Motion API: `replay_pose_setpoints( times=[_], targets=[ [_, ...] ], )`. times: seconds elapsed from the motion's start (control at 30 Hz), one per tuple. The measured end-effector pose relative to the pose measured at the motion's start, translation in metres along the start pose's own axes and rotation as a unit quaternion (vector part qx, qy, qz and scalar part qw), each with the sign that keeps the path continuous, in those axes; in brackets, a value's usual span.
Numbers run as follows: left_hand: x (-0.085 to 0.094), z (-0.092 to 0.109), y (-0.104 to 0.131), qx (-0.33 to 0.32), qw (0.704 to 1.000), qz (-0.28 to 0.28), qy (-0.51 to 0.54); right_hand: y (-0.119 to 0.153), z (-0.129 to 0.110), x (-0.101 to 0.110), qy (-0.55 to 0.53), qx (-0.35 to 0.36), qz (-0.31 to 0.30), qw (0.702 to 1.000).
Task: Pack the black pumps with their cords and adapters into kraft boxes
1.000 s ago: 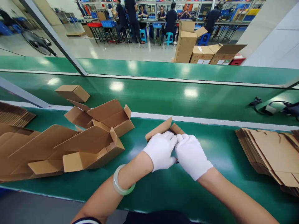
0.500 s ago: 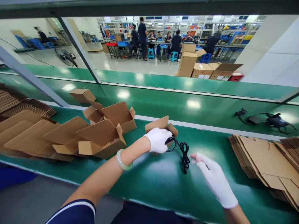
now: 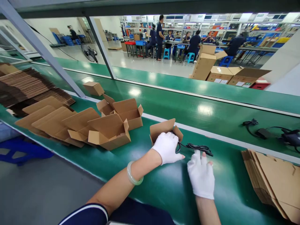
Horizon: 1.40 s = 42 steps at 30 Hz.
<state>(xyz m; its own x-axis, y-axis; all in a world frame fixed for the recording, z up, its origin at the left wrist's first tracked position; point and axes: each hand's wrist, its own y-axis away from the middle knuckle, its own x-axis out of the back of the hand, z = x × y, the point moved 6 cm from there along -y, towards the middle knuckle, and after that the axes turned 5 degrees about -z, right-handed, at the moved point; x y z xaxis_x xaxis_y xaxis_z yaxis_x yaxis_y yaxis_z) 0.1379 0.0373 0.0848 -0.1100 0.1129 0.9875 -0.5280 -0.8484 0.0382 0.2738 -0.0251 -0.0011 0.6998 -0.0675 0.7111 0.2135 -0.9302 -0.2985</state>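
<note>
My left hand [image 3: 166,148], in a white glove with the thumb tip bare, reaches over a small open cardboard box [image 3: 162,127]. Its thumb sticks out to the right, apart from the fingers, whose tips are hidden at the box's mouth. From there a black cable [image 3: 200,147], bundled in loops, runs out to the right. Just below the bundle is my right hand [image 3: 201,175], also gloved, its fingers stretched out and spread. Their tips are at the cable, and I cannot tell whether they press on it.
Several open cardboard boxes [image 3: 110,131] stand to the left, with stacked flat cartons [image 3: 35,86] behind. More flat cartons [image 3: 274,181] lie at the right on the green bench [image 3: 150,184]. Black adapters with cords [image 3: 262,132] rest beyond a white strip. People work in the background.
The cable bundle has swung from hanging downward to lying out to the right. My right hand has come in close to it. My left thumb has spread off the cable. The view has shifted.
</note>
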Motion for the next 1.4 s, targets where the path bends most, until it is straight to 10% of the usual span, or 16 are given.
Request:
replay_pose_setpoints(
  times=[0.13,0.37,0.53,0.7,0.83,0.93,1.1,1.17,1.4],
  targets=[
    [0.006,-0.010,0.003,-0.017,0.999,-0.018,0.026,-0.012,-0.007,0.037,-0.012,-0.048,0.095,0.994],
    [0.010,-0.024,0.001,-0.049,0.995,-0.085,0.021,-0.067,-0.071,0.009,0.307,0.025,-0.184,0.934],
    [0.005,-0.020,-0.014,-0.041,0.991,-0.126,-0.001,-0.088,-0.073,-0.005,0.404,0.019,-0.258,0.877],
    [-0.002,-0.014,-0.029,-0.049,0.986,-0.149,-0.057,-0.096,-0.067,-0.009,0.371,0.026,-0.282,0.884],
    [-0.001,-0.016,-0.026,-0.038,0.988,-0.133,-0.070,-0.070,-0.062,-0.008,0.235,0.072,-0.216,0.945],
    [0.003,-0.019,-0.019,-0.037,0.992,-0.108,-0.054,-0.024,-0.038,-0.011,-0.115,-0.054,-0.096,0.987],
    [0.006,-0.022,-0.004,-0.047,0.995,-0.085,-0.017,0.043,-0.017,-0.077,-0.600,-0.275,-0.117,0.742],
    [0.005,-0.024,0.006,-0.036,0.995,-0.092,0.002,0.044,-0.016,-0.085,-0.643,-0.286,-0.068,0.707],
    [0.012,-0.029,0.051,0.075,0.995,0.011,0.071,0.012,-0.011,-0.020,-0.496,-0.164,0.103,0.846]
  ],
)
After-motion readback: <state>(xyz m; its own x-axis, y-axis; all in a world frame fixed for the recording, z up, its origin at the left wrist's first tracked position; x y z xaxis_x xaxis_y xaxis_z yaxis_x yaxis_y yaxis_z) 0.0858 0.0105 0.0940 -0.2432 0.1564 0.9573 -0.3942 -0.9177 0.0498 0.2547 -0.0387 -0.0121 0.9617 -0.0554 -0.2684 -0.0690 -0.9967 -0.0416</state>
